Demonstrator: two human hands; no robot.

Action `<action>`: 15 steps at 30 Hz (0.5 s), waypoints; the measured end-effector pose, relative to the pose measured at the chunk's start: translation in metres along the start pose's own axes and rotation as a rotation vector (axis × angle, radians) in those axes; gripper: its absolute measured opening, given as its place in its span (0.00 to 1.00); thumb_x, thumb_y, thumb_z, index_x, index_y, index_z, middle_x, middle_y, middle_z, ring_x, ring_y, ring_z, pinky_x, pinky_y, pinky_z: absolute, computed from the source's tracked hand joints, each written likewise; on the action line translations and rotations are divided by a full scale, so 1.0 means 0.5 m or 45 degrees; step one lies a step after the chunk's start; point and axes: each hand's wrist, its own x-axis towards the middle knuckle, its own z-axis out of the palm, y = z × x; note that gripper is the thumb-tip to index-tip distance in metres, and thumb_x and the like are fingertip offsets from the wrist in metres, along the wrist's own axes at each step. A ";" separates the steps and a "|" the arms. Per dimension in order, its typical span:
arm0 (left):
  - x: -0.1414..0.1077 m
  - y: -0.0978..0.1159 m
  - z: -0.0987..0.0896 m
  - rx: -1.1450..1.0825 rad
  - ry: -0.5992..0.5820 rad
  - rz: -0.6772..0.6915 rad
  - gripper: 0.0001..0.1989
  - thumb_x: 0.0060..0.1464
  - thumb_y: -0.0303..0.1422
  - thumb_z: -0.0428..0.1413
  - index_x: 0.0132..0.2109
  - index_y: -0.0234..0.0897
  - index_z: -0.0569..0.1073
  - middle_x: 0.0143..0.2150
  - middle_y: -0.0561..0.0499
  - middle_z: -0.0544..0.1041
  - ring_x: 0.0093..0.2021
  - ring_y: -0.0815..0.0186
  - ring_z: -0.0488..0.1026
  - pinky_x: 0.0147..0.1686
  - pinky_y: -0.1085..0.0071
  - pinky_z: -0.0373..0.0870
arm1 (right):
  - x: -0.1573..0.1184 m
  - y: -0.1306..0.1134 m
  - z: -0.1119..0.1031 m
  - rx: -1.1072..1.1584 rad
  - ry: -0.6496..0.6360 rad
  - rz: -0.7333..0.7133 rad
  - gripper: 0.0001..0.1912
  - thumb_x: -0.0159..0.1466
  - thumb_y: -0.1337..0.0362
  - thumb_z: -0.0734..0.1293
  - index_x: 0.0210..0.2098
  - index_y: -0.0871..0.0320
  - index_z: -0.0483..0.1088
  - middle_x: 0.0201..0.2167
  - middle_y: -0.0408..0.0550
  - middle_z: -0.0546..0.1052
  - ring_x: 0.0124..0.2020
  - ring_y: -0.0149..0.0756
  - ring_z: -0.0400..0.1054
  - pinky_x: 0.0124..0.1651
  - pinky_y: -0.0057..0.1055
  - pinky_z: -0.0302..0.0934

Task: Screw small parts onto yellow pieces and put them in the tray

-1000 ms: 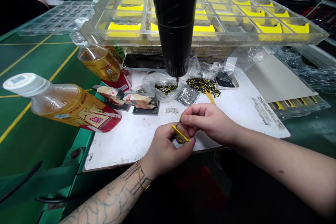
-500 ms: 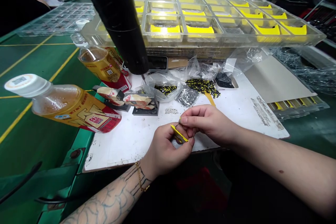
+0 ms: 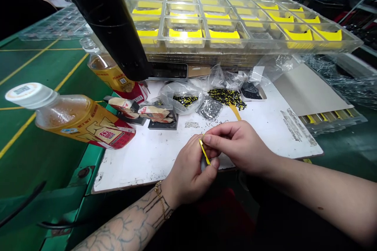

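A thin yellow plastic part (image 3: 205, 152) is pinched in my left hand (image 3: 188, 168), standing nearly edge-on to the camera between thumb and fingers. My right hand (image 3: 235, 141) has thumb and forefinger pressed together at the upper end of this part. Whatever lies in that pinch is too small and too covered to make out. Just beyond the hands, tiny dark bits are scattered on the white board (image 3: 132, 164). Small black-and-yellow pieces lie in a heap (image 3: 225, 97) and in a clear plastic bag (image 3: 167, 96). Beside them sits a bag of small silvery pieces (image 3: 210, 108).
A black electric screwdriver (image 3: 118, 27) hangs at upper left. Two drink bottles (image 3: 88, 119) (image 3: 113, 72) stand left, near dark taped blocks (image 3: 159, 117). A clear compartment tray (image 3: 203, 49) holding yellow parts spans the back. A small box (image 3: 251, 91) contains black bits.
The yellow part has turned more upright and edge-on in my left hand. My right hand stays pinched at its upper end. The hanging screwdriver has swung left.
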 end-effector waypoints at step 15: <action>0.000 -0.014 -0.004 -0.474 0.087 -0.118 0.13 0.65 0.44 0.48 0.37 0.39 0.62 0.36 0.50 0.66 0.37 0.62 0.62 0.40 0.65 0.62 | 0.021 0.013 -0.001 0.229 -0.066 0.046 0.11 0.65 0.61 0.70 0.31 0.63 0.73 0.27 0.46 0.78 0.25 0.25 0.70 0.31 0.22 0.65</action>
